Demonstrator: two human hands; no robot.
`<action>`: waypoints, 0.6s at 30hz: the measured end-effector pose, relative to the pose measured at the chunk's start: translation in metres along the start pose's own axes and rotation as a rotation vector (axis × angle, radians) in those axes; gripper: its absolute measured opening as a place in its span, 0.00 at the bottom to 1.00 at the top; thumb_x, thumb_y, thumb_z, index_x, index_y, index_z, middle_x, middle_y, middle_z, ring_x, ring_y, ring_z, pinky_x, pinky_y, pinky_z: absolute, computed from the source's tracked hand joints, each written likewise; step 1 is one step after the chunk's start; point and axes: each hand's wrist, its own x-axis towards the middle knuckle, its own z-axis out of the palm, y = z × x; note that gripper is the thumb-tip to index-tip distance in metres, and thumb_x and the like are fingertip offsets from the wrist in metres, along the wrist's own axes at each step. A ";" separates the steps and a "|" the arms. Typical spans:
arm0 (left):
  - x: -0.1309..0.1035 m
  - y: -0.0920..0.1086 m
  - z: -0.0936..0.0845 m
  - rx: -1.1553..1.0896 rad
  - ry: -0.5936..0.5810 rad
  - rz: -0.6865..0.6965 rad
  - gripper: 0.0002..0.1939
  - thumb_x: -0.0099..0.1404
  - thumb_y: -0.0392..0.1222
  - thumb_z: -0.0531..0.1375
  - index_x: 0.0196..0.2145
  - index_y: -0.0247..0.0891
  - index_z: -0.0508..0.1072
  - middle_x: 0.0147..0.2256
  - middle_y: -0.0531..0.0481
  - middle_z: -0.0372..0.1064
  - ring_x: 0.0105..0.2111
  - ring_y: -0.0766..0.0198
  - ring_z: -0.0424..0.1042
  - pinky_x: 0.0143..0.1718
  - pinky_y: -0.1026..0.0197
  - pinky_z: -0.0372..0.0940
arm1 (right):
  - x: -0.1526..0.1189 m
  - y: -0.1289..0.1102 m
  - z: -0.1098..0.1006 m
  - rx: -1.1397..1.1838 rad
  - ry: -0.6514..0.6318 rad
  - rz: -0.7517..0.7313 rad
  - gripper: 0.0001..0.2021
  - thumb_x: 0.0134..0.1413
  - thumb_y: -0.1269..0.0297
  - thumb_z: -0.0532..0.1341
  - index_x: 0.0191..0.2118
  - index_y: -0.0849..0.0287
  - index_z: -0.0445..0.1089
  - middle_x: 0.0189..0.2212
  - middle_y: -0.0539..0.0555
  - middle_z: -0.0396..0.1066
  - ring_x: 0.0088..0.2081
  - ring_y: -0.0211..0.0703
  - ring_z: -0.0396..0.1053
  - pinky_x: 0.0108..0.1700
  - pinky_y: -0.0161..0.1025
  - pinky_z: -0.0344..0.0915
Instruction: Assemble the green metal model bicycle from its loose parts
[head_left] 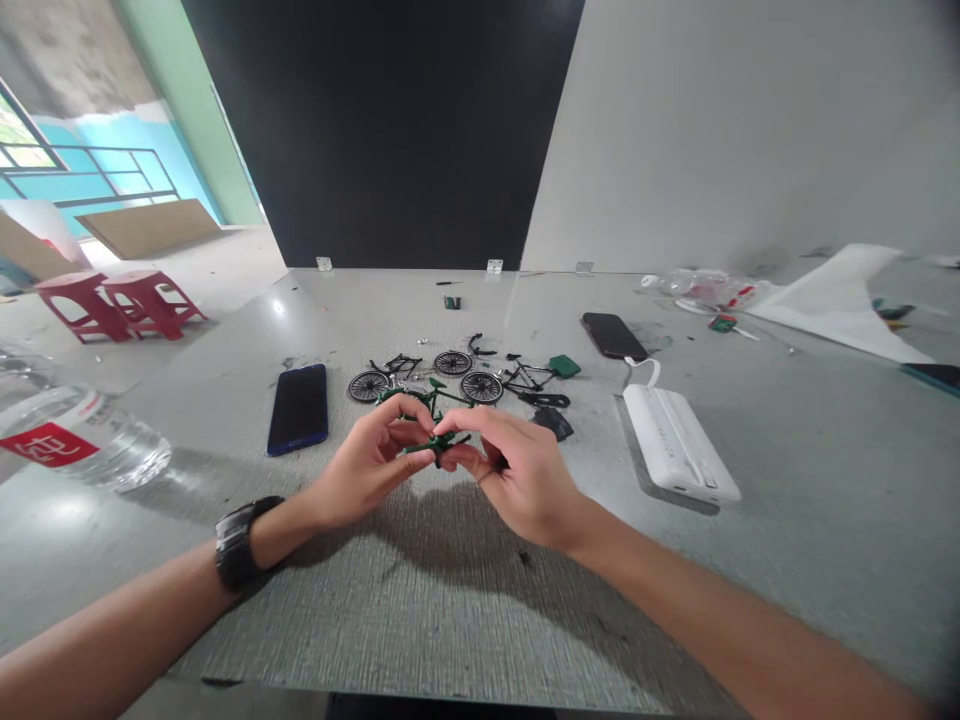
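Above the middle of the grey table, my left hand (375,457) and my right hand (520,466) meet, both closed on a small green part (442,441) pinched between their fingertips. Its far side is partly covered by the fingers. Just beyond them lies a green toy bicycle frame (444,391). Black spoked wheels (481,387) and a black bicycle frame (527,374) are spread behind my hands. To the right are a green flat piece (565,366) and a crumpled black piece (553,423).
A blue phone (298,408) and a water bottle (82,440) stand at the left. On the right are a dark phone (613,336), a white power bank (679,440) and a lying plastic bottle (705,287). A black panel (390,130) rises behind the table (360,620).
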 end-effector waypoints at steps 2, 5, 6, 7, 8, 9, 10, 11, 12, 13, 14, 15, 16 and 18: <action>0.000 -0.001 0.000 -0.083 -0.027 -0.026 0.14 0.68 0.50 0.64 0.40 0.40 0.65 0.35 0.49 0.72 0.34 0.61 0.77 0.35 0.58 0.72 | 0.000 0.000 0.001 -0.011 0.011 -0.007 0.12 0.65 0.73 0.58 0.51 0.52 0.68 0.42 0.51 0.77 0.24 0.32 0.65 0.29 0.34 0.63; -0.001 -0.002 0.001 -0.181 -0.035 -0.072 0.14 0.68 0.51 0.63 0.40 0.41 0.65 0.33 0.52 0.68 0.29 0.65 0.72 0.30 0.61 0.69 | 0.001 -0.001 0.002 -0.044 0.036 0.003 0.08 0.66 0.68 0.61 0.49 0.53 0.69 0.41 0.51 0.77 0.25 0.32 0.65 0.29 0.35 0.62; -0.001 -0.002 0.002 -0.208 -0.028 -0.084 0.13 0.69 0.51 0.63 0.40 0.41 0.65 0.33 0.52 0.68 0.28 0.66 0.70 0.29 0.61 0.68 | 0.001 -0.001 0.002 -0.050 0.037 0.009 0.07 0.66 0.66 0.62 0.48 0.53 0.69 0.40 0.50 0.77 0.25 0.33 0.65 0.29 0.35 0.61; -0.001 -0.002 0.003 -0.231 -0.022 -0.091 0.12 0.70 0.51 0.62 0.40 0.42 0.66 0.34 0.51 0.67 0.28 0.66 0.69 0.29 0.61 0.67 | 0.001 -0.001 0.002 -0.051 0.032 0.013 0.06 0.66 0.64 0.62 0.47 0.53 0.69 0.39 0.50 0.77 0.25 0.33 0.65 0.29 0.35 0.61; -0.001 -0.002 0.004 -0.252 -0.019 -0.097 0.12 0.70 0.52 0.61 0.40 0.42 0.66 0.34 0.51 0.67 0.29 0.65 0.69 0.30 0.60 0.67 | 0.001 -0.002 0.003 -0.049 0.022 0.017 0.06 0.66 0.63 0.63 0.47 0.53 0.69 0.38 0.50 0.77 0.25 0.33 0.65 0.29 0.35 0.61; -0.001 -0.002 0.005 -0.271 -0.018 -0.105 0.12 0.70 0.52 0.60 0.40 0.42 0.66 0.34 0.49 0.66 0.31 0.64 0.69 0.31 0.59 0.68 | 0.001 -0.002 0.003 -0.046 0.009 0.023 0.06 0.66 0.62 0.63 0.46 0.53 0.69 0.37 0.49 0.77 0.25 0.33 0.65 0.29 0.35 0.60; -0.001 -0.002 0.006 -0.286 -0.018 -0.111 0.13 0.70 0.53 0.60 0.40 0.41 0.67 0.34 0.49 0.66 0.32 0.63 0.68 0.32 0.59 0.68 | 0.001 -0.002 0.003 -0.044 -0.003 0.026 0.06 0.66 0.61 0.63 0.46 0.53 0.69 0.36 0.48 0.77 0.25 0.33 0.65 0.29 0.34 0.60; -0.001 -0.001 0.007 -0.295 -0.017 -0.120 0.14 0.70 0.55 0.61 0.40 0.41 0.67 0.34 0.48 0.66 0.32 0.62 0.68 0.32 0.58 0.67 | 0.000 -0.002 0.003 -0.044 -0.010 0.029 0.07 0.66 0.60 0.63 0.46 0.53 0.69 0.35 0.48 0.77 0.24 0.33 0.65 0.28 0.34 0.59; -0.001 -0.001 0.007 -0.301 -0.016 -0.130 0.16 0.69 0.56 0.61 0.40 0.41 0.68 0.33 0.49 0.65 0.31 0.62 0.66 0.32 0.59 0.66 | 0.000 -0.002 0.003 -0.045 -0.011 0.030 0.07 0.66 0.59 0.63 0.46 0.53 0.69 0.35 0.48 0.77 0.24 0.32 0.65 0.28 0.34 0.59; -0.001 -0.002 0.006 -0.305 -0.015 -0.142 0.16 0.69 0.57 0.61 0.41 0.41 0.68 0.33 0.49 0.64 0.31 0.63 0.65 0.31 0.59 0.64 | -0.001 -0.002 0.004 -0.046 -0.009 0.029 0.08 0.65 0.59 0.64 0.45 0.54 0.69 0.35 0.47 0.77 0.24 0.32 0.64 0.28 0.34 0.58; -0.001 -0.002 0.006 -0.311 -0.015 -0.153 0.17 0.69 0.57 0.61 0.42 0.41 0.68 0.33 0.49 0.64 0.31 0.63 0.64 0.31 0.60 0.63 | -0.001 -0.002 0.004 -0.047 -0.005 0.027 0.08 0.64 0.58 0.65 0.45 0.54 0.69 0.34 0.47 0.77 0.24 0.32 0.64 0.28 0.34 0.58; -0.001 -0.003 0.005 -0.322 -0.020 -0.163 0.16 0.70 0.56 0.60 0.43 0.40 0.68 0.32 0.50 0.63 0.31 0.64 0.63 0.32 0.61 0.62 | -0.001 -0.002 0.004 -0.049 0.001 0.023 0.09 0.64 0.58 0.65 0.45 0.54 0.69 0.34 0.47 0.77 0.24 0.32 0.64 0.28 0.34 0.58; -0.002 -0.004 0.005 -0.338 -0.025 -0.172 0.15 0.71 0.54 0.60 0.44 0.40 0.68 0.33 0.51 0.63 0.31 0.64 0.63 0.32 0.61 0.61 | -0.001 -0.002 0.004 -0.050 0.009 0.018 0.10 0.63 0.57 0.66 0.45 0.54 0.69 0.34 0.47 0.77 0.24 0.32 0.64 0.28 0.34 0.58; -0.002 -0.005 0.004 -0.375 -0.033 -0.185 0.13 0.72 0.51 0.60 0.45 0.40 0.68 0.33 0.51 0.64 0.32 0.65 0.62 0.33 0.62 0.59 | -0.001 -0.002 0.005 -0.052 0.021 0.011 0.10 0.62 0.57 0.66 0.44 0.54 0.69 0.34 0.47 0.77 0.24 0.32 0.64 0.28 0.34 0.59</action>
